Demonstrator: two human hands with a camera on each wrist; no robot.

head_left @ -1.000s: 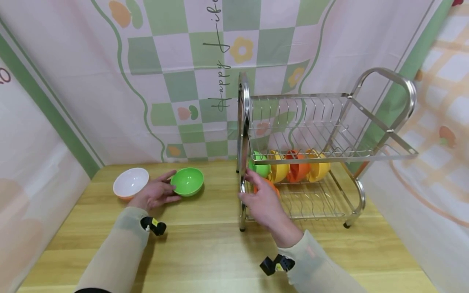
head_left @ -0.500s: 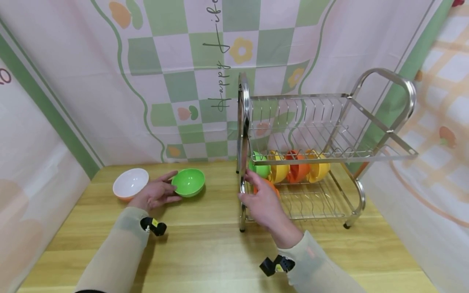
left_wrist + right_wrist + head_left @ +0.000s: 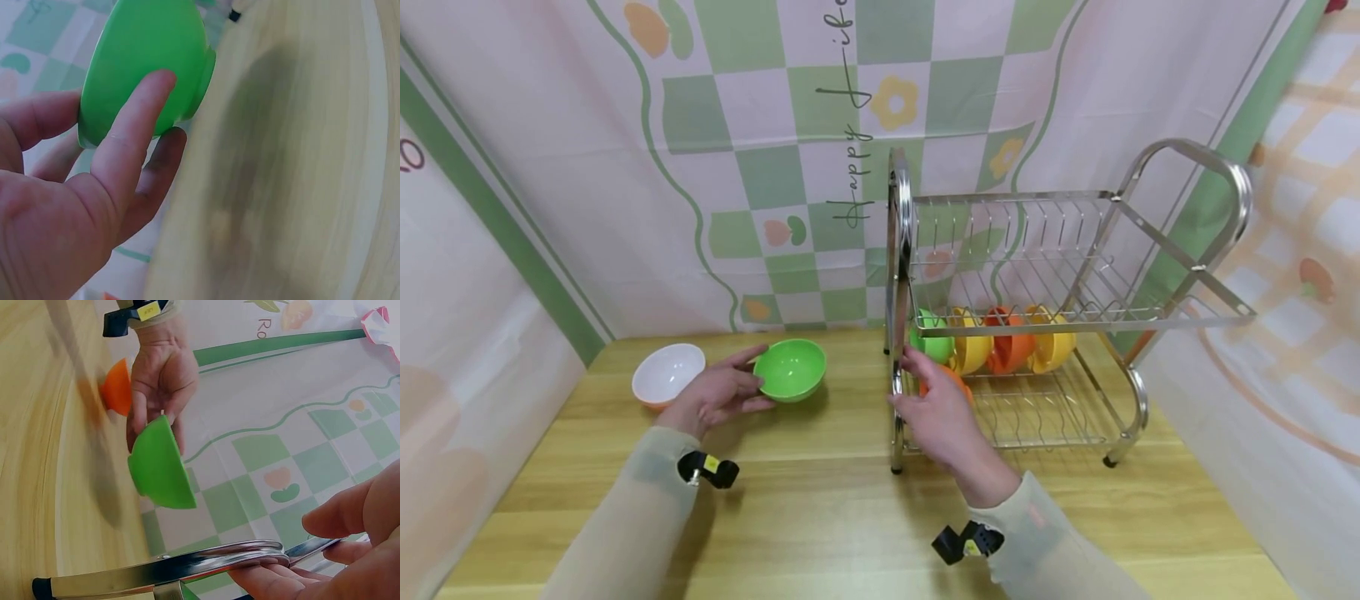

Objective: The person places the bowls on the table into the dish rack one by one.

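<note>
My left hand (image 3: 718, 398) holds a green bowl (image 3: 790, 371) by its left side, thumb at the rim and fingers along the outer wall. In the right wrist view this bowl (image 3: 159, 465) hangs clear of the tabletop, its shadow falling on the wood. A two-tier metal dish rack (image 3: 904, 225) stands on the right. My right hand (image 3: 943, 412) grips its left front post, the fingers passing behind the metal tube (image 3: 206, 559) and the thumb on the other side. Just behind that hand, an orange bowl (image 3: 953, 379) sits partly hidden in the lower tier.
A bowl, white inside and orange outside (image 3: 667, 375), rests on the table (image 3: 805, 517) at the back left. Along the lower tier's back stand a green bowl (image 3: 931, 340), yellow bowls (image 3: 972, 346) and an orange-red bowl (image 3: 1009, 343). A patterned cloth (image 3: 760, 183) hangs behind.
The green bowl has shifted slightly right and up together with my left hand, looking a little larger now. My right hand and the rack have not moved.
</note>
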